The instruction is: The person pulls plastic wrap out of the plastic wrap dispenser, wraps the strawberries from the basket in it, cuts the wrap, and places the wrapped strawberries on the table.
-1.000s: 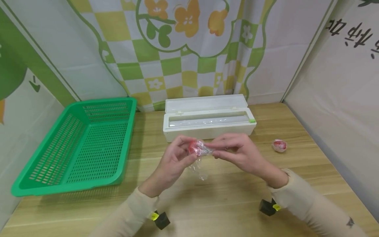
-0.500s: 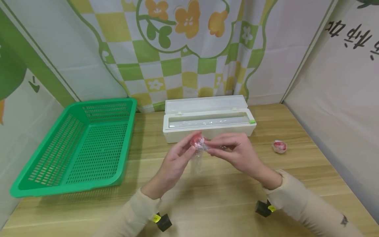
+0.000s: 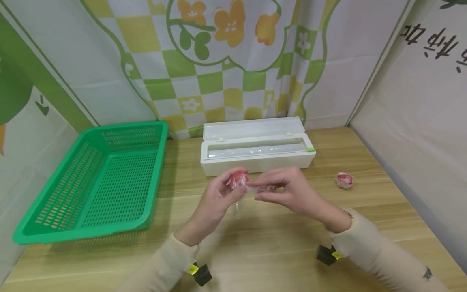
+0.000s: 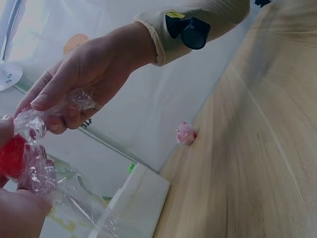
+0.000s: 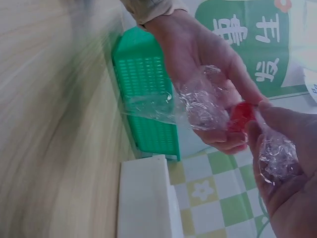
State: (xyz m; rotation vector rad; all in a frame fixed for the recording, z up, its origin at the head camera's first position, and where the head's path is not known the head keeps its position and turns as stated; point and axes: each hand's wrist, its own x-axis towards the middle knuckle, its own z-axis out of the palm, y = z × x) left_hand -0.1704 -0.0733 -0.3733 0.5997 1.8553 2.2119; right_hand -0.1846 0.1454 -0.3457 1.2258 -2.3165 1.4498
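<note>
A small red round thing, partly covered in crumpled clear cling film, is held above the table in front of the white box. My left hand grips it between thumb and fingers. My right hand pinches a twisted length of the film drawn out to the right. Another loose tail of film hangs below the left hand. In the right wrist view the red thing shows between both hands' fingertips. A second red thing in film lies on the table to the right.
A white box with its lid raised stands at the back, a roll of film inside. On the left is a green slotted basket. A patterned curtain hangs behind the wooden table.
The left hand has shifted slightly left and down with the red thing. A film strip now stretches between it and the right hand, while the hanging tail shows narrower.
</note>
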